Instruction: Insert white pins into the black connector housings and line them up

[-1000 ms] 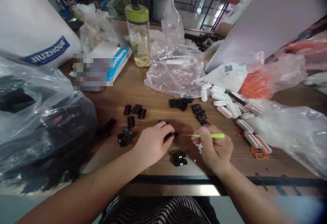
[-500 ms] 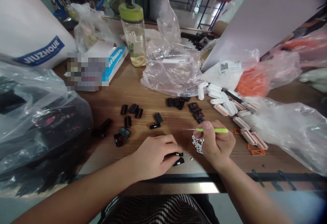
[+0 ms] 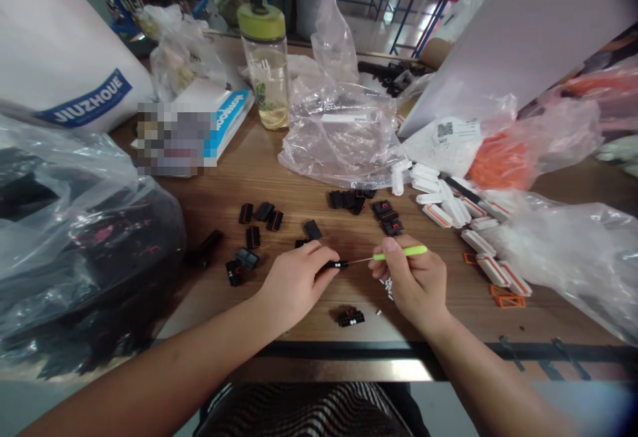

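Note:
My left hand (image 3: 292,287) is closed around a small black plastic connector housing (image 3: 340,264) with two white dots on the end facing right. In my right hand (image 3: 419,287) is a thin needle pick (image 3: 403,253) with a yellow-green handle. Its tip points left and is at or very near the held housing; contact is too fine to tell. A second black housing with white dots (image 3: 351,319) lies near the table's front edge. Beside it sits a tiny white piece (image 3: 379,312). A pile of small white pieces (image 3: 387,288) is partly hidden by my right hand.
Several black housings (image 3: 252,237) lie scattered left and ahead. White housings with orange strips (image 3: 493,269) and orange frames (image 3: 511,301) are at right. Plastic bags (image 3: 343,138) and a green-lidded bottle (image 3: 264,68) stand behind; a large bag of black parts (image 3: 84,244) is at left.
My left hand has lifted one black housing up and away from the other, which stays on the table. My right hand has brought the needle pick left to the held housing.

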`<state>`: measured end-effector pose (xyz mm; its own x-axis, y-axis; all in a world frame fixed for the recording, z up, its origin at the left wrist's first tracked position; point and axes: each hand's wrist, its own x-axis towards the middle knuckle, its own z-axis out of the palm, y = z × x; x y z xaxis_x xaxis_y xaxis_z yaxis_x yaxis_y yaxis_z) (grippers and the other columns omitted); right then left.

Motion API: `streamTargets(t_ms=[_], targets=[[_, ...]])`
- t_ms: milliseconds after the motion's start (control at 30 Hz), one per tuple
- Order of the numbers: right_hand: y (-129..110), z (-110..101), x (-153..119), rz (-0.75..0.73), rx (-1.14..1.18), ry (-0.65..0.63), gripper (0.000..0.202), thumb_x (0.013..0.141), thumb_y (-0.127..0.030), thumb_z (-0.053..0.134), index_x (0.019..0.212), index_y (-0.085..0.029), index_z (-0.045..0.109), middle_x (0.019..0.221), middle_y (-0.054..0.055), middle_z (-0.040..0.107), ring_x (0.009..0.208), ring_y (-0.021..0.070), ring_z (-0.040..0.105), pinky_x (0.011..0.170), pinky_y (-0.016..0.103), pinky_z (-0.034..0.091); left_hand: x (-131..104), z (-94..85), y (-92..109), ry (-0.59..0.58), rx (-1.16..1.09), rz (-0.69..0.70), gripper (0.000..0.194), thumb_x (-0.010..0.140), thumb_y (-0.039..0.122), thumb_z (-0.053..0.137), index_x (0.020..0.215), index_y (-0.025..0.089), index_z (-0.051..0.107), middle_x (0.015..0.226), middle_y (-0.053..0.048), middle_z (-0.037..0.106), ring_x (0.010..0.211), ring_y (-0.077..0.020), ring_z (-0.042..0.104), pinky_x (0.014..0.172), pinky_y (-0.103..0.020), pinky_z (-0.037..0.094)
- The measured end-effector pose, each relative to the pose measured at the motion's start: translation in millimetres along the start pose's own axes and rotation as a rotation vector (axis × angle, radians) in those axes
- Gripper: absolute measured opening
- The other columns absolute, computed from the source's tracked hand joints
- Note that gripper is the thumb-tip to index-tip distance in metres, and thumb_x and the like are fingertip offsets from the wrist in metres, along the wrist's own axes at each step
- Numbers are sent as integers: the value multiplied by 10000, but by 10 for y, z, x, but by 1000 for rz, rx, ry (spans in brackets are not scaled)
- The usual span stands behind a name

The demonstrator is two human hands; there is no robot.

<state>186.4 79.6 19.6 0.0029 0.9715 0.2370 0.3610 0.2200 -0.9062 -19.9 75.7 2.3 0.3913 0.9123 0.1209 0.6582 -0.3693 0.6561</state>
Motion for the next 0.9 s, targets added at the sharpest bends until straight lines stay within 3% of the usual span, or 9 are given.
streamTargets(t_ms=[467,733,900], targets=[[19,45,1,-38,-71,-49,267,975,-284,533,768,-175,662,634,-13,674,476,78,622,473,176,498,8,-16,48,-4,-11,-26,52,907,176,641,950,200,658,882,-9,640,700,-151,611,649,-278,483],[22,17,-50,-188,-297,-131,224,966,-240,538,782,-186,654,701,-3,692,576,102,665,590,222,512,2,-11,27,-13,-39,-22,66,919,189,620,965,209,664,877,0,621,701,-143,605,642,-266,474],[10,17,-60,-153,-189,-42,231,969,-235,526,790,-184,662,672,-4,690,529,100,647,540,213,509,3,-16,39,-14,-51,-34,60,914,179,622,947,204,665,876,-2,621,711,-146,607,648,-270,473]])
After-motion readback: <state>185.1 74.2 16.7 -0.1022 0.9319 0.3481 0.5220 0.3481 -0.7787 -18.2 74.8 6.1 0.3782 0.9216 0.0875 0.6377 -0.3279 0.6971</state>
